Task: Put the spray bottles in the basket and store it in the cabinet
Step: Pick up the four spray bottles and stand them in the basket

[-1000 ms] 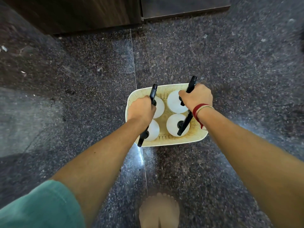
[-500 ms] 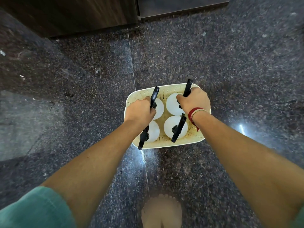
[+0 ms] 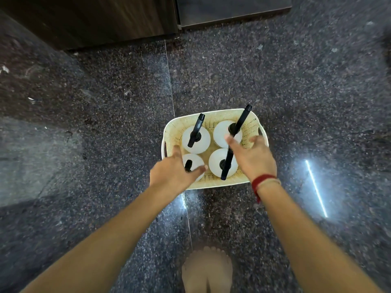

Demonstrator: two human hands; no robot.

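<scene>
A cream perforated basket [image 3: 211, 182] stands on the dark speckled floor. Inside it stand several white spray bottles with black trigger heads, among them a far-left bottle [image 3: 195, 142], a far-right bottle [image 3: 222, 132] and a near-right bottle [image 3: 218, 159]. My left hand [image 3: 173, 174] hovers over the near-left bottle with fingers spread, holding nothing. Over the basket's right side, my right hand [image 3: 254, 157] is also spread and empty; a red thread band circles its wrist. Both hands are slightly blurred.
A dark wooden cabinet front [image 3: 95, 20] runs along the top left, with a grey panel [image 3: 230, 9] beside it at the top centre. My bare foot [image 3: 207, 269] stands on the floor just below the basket. A bright light reflection [image 3: 316, 187] streaks the floor at right.
Both hands have let go of the bottle heads and pulled back toward me with the fingers spread. The bottles now stand free in the basket.
</scene>
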